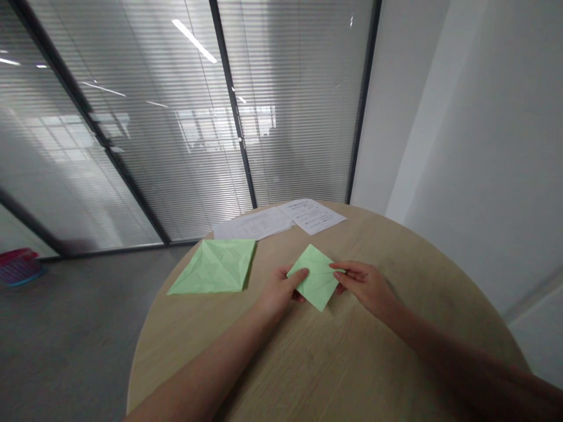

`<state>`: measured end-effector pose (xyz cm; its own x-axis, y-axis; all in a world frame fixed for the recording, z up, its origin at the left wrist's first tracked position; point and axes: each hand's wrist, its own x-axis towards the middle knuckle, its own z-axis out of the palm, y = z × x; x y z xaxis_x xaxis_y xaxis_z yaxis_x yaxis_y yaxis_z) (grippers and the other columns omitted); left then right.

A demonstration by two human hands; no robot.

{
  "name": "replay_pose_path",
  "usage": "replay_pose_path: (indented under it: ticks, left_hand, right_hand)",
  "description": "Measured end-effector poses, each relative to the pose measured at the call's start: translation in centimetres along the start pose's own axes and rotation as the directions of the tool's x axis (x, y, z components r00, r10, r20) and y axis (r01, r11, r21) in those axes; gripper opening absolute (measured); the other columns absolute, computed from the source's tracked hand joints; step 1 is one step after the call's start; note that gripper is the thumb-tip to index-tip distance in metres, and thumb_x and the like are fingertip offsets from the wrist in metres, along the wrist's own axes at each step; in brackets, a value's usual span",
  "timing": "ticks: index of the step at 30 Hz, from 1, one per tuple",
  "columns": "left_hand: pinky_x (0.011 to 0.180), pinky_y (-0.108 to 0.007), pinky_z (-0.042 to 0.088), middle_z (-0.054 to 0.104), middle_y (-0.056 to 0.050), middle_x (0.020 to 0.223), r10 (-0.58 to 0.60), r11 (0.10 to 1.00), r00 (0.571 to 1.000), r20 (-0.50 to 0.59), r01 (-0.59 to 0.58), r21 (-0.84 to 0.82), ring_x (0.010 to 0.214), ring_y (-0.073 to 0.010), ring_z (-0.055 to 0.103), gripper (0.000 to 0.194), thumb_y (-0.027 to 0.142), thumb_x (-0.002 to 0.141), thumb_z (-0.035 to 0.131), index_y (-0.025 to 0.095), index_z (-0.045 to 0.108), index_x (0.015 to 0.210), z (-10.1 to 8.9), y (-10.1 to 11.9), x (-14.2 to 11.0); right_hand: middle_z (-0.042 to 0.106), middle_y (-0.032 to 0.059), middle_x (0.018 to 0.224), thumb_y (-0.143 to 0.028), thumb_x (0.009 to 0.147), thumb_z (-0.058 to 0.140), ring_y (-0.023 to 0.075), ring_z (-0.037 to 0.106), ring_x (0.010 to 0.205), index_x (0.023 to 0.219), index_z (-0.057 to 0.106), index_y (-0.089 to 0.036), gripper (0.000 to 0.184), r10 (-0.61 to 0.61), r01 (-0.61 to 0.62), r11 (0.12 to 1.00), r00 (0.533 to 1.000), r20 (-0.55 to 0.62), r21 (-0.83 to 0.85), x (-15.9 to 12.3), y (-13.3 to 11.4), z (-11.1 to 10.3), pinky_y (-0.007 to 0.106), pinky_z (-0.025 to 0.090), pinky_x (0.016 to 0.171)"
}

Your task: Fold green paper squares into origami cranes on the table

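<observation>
Between my hands is a small square of folded light-green paper (317,280), turned so that its corners point up, down and sideways, with crease lines across it. My left hand (284,287) grips its left corner, thumb on top and fingers underneath. At the right corner, my right hand (358,280) pinches the paper between thumb and fingers. To the left lies a larger sheet of green paper (220,266), flat on the table and marked with many creases.
Printed white sheets (253,224) overlap at the far edge of the round wooden table (343,363). Beyond stands a glass partition with blinds (299,117). A white wall (492,146) rises on the right. A pink and blue basket (20,266) sits on the floor at far left.
</observation>
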<state>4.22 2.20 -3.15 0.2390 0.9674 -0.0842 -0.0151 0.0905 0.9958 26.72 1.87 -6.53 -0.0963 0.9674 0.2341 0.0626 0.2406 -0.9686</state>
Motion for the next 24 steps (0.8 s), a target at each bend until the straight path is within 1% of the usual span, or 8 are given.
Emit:
replay_pose_path:
  ticks: [4, 7, 9, 11, 13, 16, 19, 24]
  left_hand:
    - [0.053, -0.026, 0.048, 0.066, -0.004, 0.065, 0.013, 1.0, 1.0, -0.007, -0.013, 0.01, 0.056, -0.0135, 0.058, 0.034, 0.048, 0.081, 0.078, 0.014, 0.072, 0.075, -0.1, 0.0, 0.1]
    - [0.055, -0.026, 0.048, 0.067, -0.004, 0.065, 0.014, 1.0, 1.0, -0.023, -0.014, 0.01, 0.056, -0.0141, 0.059, 0.034, 0.048, 0.082, 0.077, 0.015, 0.072, 0.075, -0.1, -0.2, 0.2]
    - [0.055, -0.027, 0.048, 0.068, -0.005, 0.066, 0.015, 1.0, 0.999, -0.03, -0.015, 0.014, 0.057, -0.0146, 0.059, 0.034, 0.048, 0.082, 0.077, 0.015, 0.072, 0.075, -0.1, -0.2, 0.2]
    - [0.056, -0.027, 0.048, 0.068, -0.005, 0.066, 0.015, 1.0, 1.0, -0.027, -0.014, 0.022, 0.058, -0.015, 0.059, 0.033, 0.047, 0.082, 0.077, 0.015, 0.072, 0.076, -0.1, -0.2, 0.3]
    - [0.055, -0.027, 0.048, 0.067, -0.004, 0.066, 0.02, 0.999, 1.0, -0.022, -0.019, 0.027, 0.057, -0.0144, 0.058, 0.033, 0.047, 0.081, 0.077, 0.015, 0.071, 0.075, 0.0, -0.2, 0.2]
    - [0.054, -0.026, 0.047, 0.064, -0.003, 0.064, 0.025, 0.999, 0.999, -0.02, -0.024, 0.029, 0.055, -0.013, 0.056, 0.034, 0.047, 0.081, 0.077, 0.015, 0.07, 0.073, 0.0, -0.2, 0.2]
    - [0.054, -0.026, 0.047, 0.064, -0.002, 0.063, 0.015, 1.0, 1.0, -0.023, -0.014, 0.027, 0.054, -0.0126, 0.056, 0.034, 0.046, 0.081, 0.077, 0.015, 0.069, 0.072, 0.0, -0.2, 0.2]
    - [0.054, -0.025, 0.047, 0.067, -0.004, 0.067, -0.018, 1.0, 0.999, -0.044, 0.018, 0.005, 0.058, -0.014, 0.058, 0.032, 0.046, 0.08, 0.078, 0.015, 0.07, 0.074, 0.1, -0.5, 0.3]
  right_hand:
    - [0.078, 0.0034, 0.092, -0.039, 0.078, 0.082, 0.0198, 0.071, 0.065, 0.133, 0.063, -0.029, 0.059, 0.052, -0.055, 0.988, 0.998, 0.02, 0.142, -0.1, -0.6, 0.2, 0.035, 0.06, 0.063]
    - [0.078, 0.0032, 0.089, -0.04, 0.078, 0.083, 0.0197, 0.071, 0.065, 0.139, 0.056, -0.028, 0.068, 0.103, -0.11, 0.978, 0.994, 0.046, 0.179, -0.1, -0.9, 0.3, 0.034, 0.06, 0.063]
    - [0.078, 0.0046, 0.092, -0.044, 0.077, 0.083, 0.0196, 0.071, 0.067, 0.135, 0.059, -0.026, 0.065, 0.139, -0.149, 0.97, 0.988, 0.063, 0.194, -0.1, -0.9, 0.4, 0.034, 0.06, 0.063]
    - [0.078, 0.0062, 0.095, -0.05, 0.078, 0.082, 0.0197, 0.072, 0.071, 0.125, 0.066, -0.024, 0.056, 0.163, -0.177, 0.964, 0.983, 0.086, 0.198, -0.1, -0.8, 0.5, 0.032, 0.059, 0.062]
    - [0.077, 0.0069, 0.092, -0.055, 0.079, 0.08, 0.0197, 0.071, 0.072, 0.111, 0.072, -0.021, 0.047, 0.182, -0.2, 0.963, 0.977, 0.113, 0.183, -0.1, -0.7, 0.6, 0.03, 0.058, 0.06]
    - [0.076, 0.0064, 0.085, -0.059, 0.079, 0.078, 0.0191, 0.07, 0.071, 0.094, 0.075, -0.019, 0.043, 0.21, -0.227, 0.962, 0.97, 0.122, 0.151, -0.1, -0.8, 0.7, 0.028, 0.057, 0.057]
    - [0.078, 0.007, 0.09, -0.057, 0.079, 0.078, 0.0201, 0.072, 0.075, 0.095, 0.076, -0.02, 0.041, 0.215, -0.23, 0.964, 0.969, 0.119, 0.135, -0.2, -1.1, 0.7, 0.029, 0.058, 0.06]
    - [0.08, 0.0081, 0.096, -0.057, 0.082, 0.074, 0.0225, 0.074, 0.082, 0.094, 0.075, -0.021, 0.038, 0.178, -0.188, 0.978, 0.978, 0.113, 0.089, -0.2, -1.4, 0.7, 0.031, 0.06, 0.065]
